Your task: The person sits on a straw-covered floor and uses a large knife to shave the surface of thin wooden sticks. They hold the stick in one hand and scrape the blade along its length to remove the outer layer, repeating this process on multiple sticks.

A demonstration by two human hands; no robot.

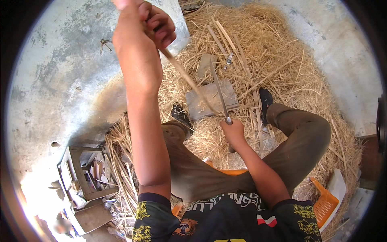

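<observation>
My left hand is raised at the upper left, its fingers closed round a thin bamboo strip. The strip slants down to the right, and its lower end comes close to the knife near the handle; I cannot tell whether they touch. Low between my knees, my right hand grips the knife by its dark handle. The knife's long narrow blade points away from me, above a flat wooden block lying on the straw.
Straw-like shavings cover the floor ahead, with longer strips and a wristwatch on them. A wooden cabinet with clutter stands at the left, next to a bundle of strips. An orange plastic chair is at the lower right.
</observation>
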